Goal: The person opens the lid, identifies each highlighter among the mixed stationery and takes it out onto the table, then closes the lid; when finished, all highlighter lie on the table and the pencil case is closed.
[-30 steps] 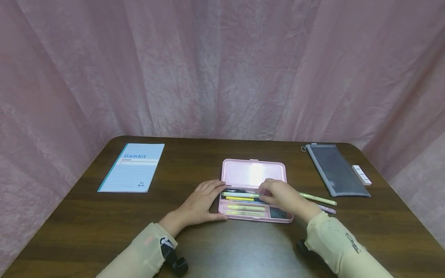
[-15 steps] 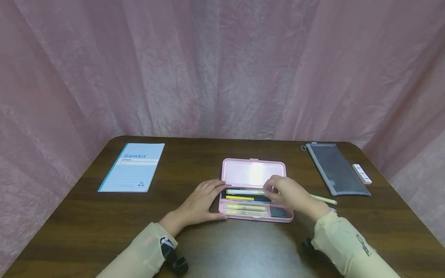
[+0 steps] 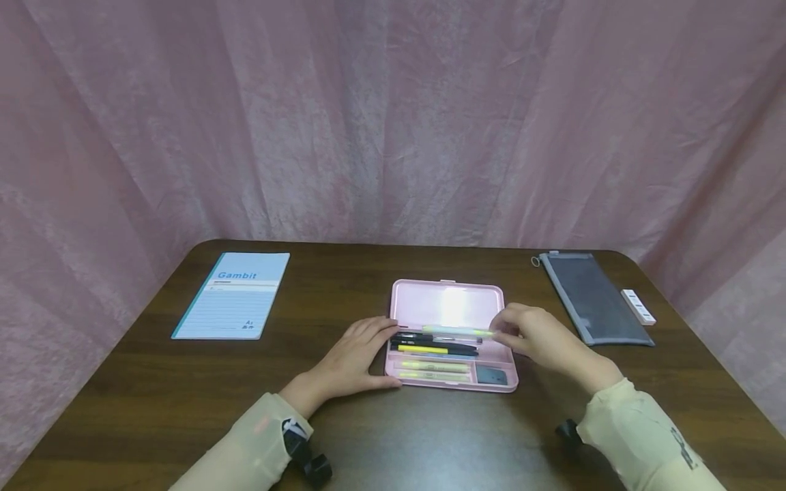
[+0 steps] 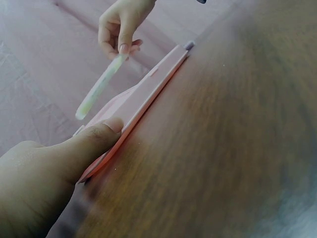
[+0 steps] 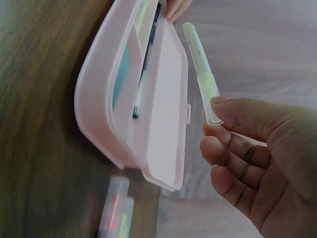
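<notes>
Highlighter (image 3: 457, 331) is held up over the far part of the open pencil case (image 3: 451, 386), by the lid (image 3: 424, 303), R hand (image 3: 531, 334) pinching its right end betw. thumb & index; L hand (image 3: 353, 361) has thumb & fingers spread at the case's left end, prob. steadying it. Best keep the pinch firm & pen clear of the lid w/ case held still. Vs. half a sec ago, pen & R hand are farther right

Your head view: dim, soft light; white glare on the open pink plastic pencil-case lid (image 3: 454, 302), pale sheen on the dark-brown wooden table (image 3: 393, 436), near side. Your left wrist view: hazy, wood grain blurred.
</notes>
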A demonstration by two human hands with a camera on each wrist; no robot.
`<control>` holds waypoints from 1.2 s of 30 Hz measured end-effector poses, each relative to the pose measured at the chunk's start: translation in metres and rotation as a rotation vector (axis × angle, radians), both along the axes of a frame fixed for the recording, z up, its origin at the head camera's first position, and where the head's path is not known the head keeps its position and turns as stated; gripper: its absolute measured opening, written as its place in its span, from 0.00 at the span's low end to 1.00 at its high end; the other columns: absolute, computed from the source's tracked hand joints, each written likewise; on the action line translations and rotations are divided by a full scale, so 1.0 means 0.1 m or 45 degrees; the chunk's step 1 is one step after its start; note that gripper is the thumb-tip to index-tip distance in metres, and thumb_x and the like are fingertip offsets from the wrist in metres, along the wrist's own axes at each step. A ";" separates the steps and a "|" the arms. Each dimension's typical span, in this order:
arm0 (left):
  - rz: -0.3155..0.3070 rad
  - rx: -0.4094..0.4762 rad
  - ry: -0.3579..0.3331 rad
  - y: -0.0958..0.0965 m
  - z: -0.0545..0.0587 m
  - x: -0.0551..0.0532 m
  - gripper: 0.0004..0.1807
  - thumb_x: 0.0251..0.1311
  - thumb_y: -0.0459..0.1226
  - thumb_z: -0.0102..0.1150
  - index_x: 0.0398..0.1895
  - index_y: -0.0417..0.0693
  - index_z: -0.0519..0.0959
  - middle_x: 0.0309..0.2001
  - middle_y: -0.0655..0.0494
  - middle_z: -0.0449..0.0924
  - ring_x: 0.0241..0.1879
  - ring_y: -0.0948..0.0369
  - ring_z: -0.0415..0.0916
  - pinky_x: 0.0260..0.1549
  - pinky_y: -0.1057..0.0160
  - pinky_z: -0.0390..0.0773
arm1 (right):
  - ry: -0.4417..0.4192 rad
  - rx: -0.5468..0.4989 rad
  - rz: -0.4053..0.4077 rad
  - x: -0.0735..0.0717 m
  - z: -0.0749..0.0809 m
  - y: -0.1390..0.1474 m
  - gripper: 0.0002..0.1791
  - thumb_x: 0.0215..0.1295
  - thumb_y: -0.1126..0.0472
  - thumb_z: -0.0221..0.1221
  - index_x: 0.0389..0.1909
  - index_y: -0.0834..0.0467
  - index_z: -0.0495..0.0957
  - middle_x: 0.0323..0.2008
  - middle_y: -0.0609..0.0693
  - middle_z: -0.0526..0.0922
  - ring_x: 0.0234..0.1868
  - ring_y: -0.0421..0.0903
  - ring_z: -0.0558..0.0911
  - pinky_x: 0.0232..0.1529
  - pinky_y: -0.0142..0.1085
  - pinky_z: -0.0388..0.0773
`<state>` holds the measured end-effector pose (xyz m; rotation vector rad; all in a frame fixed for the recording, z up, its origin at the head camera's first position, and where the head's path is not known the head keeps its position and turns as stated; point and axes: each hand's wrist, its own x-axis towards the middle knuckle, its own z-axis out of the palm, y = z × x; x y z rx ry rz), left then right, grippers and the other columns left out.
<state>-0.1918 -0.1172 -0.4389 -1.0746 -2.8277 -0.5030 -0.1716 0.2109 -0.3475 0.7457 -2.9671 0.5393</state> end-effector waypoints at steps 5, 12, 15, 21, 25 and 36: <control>0.001 -0.003 -0.005 0.00 0.00 0.00 0.51 0.49 0.68 0.59 0.72 0.51 0.60 0.72 0.55 0.61 0.72 0.55 0.56 0.72 0.50 0.57 | 0.039 0.004 -0.002 0.05 0.05 0.11 0.03 0.58 0.63 0.65 0.33 0.54 0.82 0.27 0.41 0.78 0.27 0.35 0.71 0.29 0.29 0.74; 0.000 0.005 -0.004 0.00 0.00 0.01 0.51 0.49 0.68 0.59 0.72 0.50 0.61 0.72 0.54 0.61 0.72 0.54 0.56 0.72 0.50 0.57 | 0.043 -0.011 -0.038 0.09 0.03 0.25 0.03 0.59 0.62 0.65 0.34 0.53 0.82 0.28 0.40 0.78 0.29 0.33 0.72 0.30 0.29 0.74; 0.006 0.006 -0.006 0.00 0.00 0.01 0.51 0.48 0.68 0.59 0.71 0.51 0.61 0.72 0.54 0.61 0.72 0.55 0.56 0.72 0.50 0.57 | 0.022 -0.024 -0.057 0.12 0.02 0.31 0.04 0.58 0.61 0.65 0.34 0.54 0.82 0.28 0.40 0.78 0.29 0.33 0.71 0.30 0.30 0.74; 0.009 0.003 0.002 0.01 -0.01 0.00 0.51 0.48 0.68 0.59 0.71 0.51 0.61 0.72 0.55 0.61 0.72 0.55 0.56 0.71 0.49 0.58 | 0.036 -0.034 -0.067 0.17 0.00 0.42 0.04 0.57 0.62 0.66 0.34 0.54 0.82 0.28 0.39 0.78 0.28 0.31 0.70 0.28 0.29 0.73; 0.007 0.006 0.004 0.01 0.00 0.00 0.51 0.48 0.68 0.60 0.71 0.51 0.61 0.72 0.54 0.61 0.72 0.55 0.56 0.71 0.49 0.58 | 0.069 -0.036 -0.068 0.21 -0.02 0.49 0.04 0.57 0.63 0.66 0.33 0.54 0.82 0.28 0.39 0.78 0.28 0.30 0.69 0.28 0.28 0.72; 0.008 0.015 -0.019 0.01 0.03 0.03 0.50 0.48 0.66 0.61 0.71 0.50 0.62 0.72 0.54 0.61 0.72 0.54 0.56 0.72 0.49 0.57 | 0.198 -0.075 -0.109 0.36 -0.17 0.72 0.06 0.55 0.65 0.66 0.33 0.53 0.81 0.28 0.37 0.77 0.29 0.25 0.67 0.26 0.28 0.70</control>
